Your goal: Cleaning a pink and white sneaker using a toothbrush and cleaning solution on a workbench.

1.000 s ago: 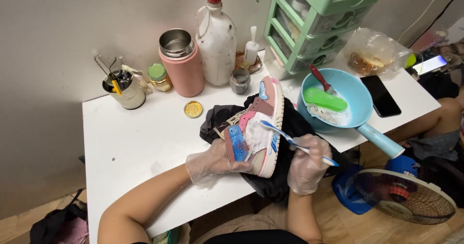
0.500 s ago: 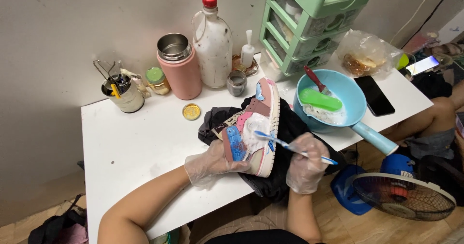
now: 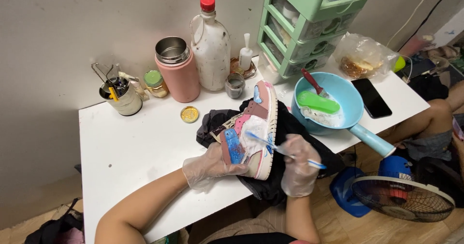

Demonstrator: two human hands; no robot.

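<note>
A pink, brown and blue sneaker lies on its side on a dark cloth at the front of the white table. My left hand, in a clear glove, grips the shoe's heel end. My right hand, also gloved, holds a thin blue-and-white brush. Its bristle tip touches the foamy white side of the sneaker.
A blue basin with suds and a green brush stands to the right, next to a black phone. Behind are a pink flask, a red-capped bottle, a green drawer unit and a tool cup. A fan stands on the floor.
The view has shifted slightly. My hands stay on the sneaker and the brush tip has moved a little along its side.
</note>
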